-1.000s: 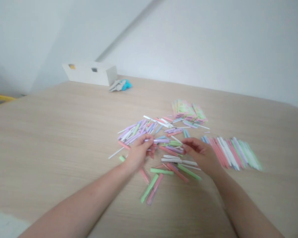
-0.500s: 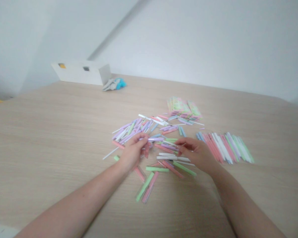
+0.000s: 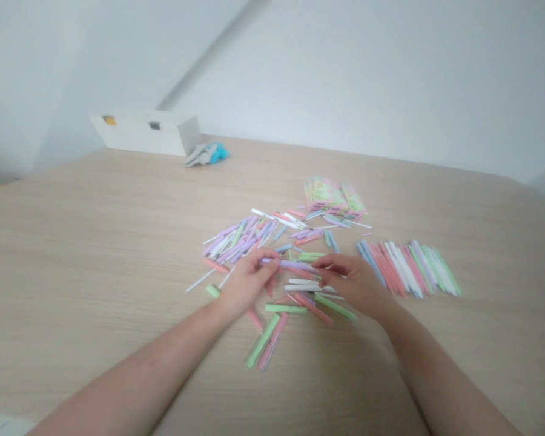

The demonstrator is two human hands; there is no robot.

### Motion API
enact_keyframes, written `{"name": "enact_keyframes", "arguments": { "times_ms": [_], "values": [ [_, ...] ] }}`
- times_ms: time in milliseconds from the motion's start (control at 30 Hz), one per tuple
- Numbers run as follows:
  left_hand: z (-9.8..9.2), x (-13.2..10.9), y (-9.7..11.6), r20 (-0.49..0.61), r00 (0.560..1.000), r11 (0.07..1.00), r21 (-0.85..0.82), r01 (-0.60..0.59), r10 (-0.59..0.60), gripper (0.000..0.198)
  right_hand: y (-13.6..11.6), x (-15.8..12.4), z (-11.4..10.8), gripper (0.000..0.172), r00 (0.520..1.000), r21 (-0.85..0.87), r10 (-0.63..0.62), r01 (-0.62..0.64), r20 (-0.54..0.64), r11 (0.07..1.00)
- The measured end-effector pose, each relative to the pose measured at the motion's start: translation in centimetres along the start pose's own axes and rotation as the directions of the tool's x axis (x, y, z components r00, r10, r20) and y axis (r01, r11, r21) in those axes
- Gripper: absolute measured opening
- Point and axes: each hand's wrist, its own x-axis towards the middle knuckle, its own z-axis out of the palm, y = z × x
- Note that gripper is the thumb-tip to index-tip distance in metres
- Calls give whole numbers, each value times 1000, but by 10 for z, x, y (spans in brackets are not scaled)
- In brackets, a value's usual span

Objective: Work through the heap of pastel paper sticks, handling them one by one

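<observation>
Both my hands meet over a spread of pastel pens and pen parts on the table. My left hand [image 3: 254, 275] is closed around the left part of a purple pen [image 3: 295, 264], held level. The fingers of my right hand [image 3: 343, 275] pinch at its right end; whether they also hold a smaller part there is too blurred to tell. Beneath and between the hands lie white pieces [image 3: 302, 288] and a green piece [image 3: 286, 309]. Closer to me are a long green piece [image 3: 263, 340] and a pink one [image 3: 273, 342].
A neat row of pens [image 3: 409, 266] lies to the right. Purple and white pens [image 3: 240, 239] are heaped at the left. Behind them stand stacked patterned packs [image 3: 331, 197]. Farther back are a white box [image 3: 140, 136] and a crumpled grey and blue bundle [image 3: 208, 154].
The right hand has moved left to the purple pen's right end. The pen has shifted slightly right and down in my left hand's grasp. The view has moved a little.
</observation>
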Motion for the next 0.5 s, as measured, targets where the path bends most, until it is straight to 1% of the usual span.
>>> {"name": "enact_keyframes", "arguments": {
  "times_ms": [100, 200, 333, 433, 500],
  "values": [
    [1, 0, -2, 0, 1000, 998, 60, -5, 5, 28, -2, 0, 3, 15, 1000, 5, 11, -11, -11, 1000],
    [3, -1, -1, -1, 1000, 998, 64, 5, -5, 30, -2, 0, 5, 12, 1000, 30, 12, -12, -29, 999],
    [5, -2, 2, 17, 999, 996, 75, 38, -39, 33, 0, 1, 8, 11, 1000, 97, 18, -17, -15, 995],
    [2, -1, 1, 11, 1000, 996, 89, 24, -26, 31, 0, 1, 6, 16, 999, 142, 43, -41, -10, 989],
    [0, 0, 1, 0, 1000, 998, 66, 16, -16, 29, 1, 1, 1, 21, 999, 134, 38, -39, 7, 990]
  ]
}}
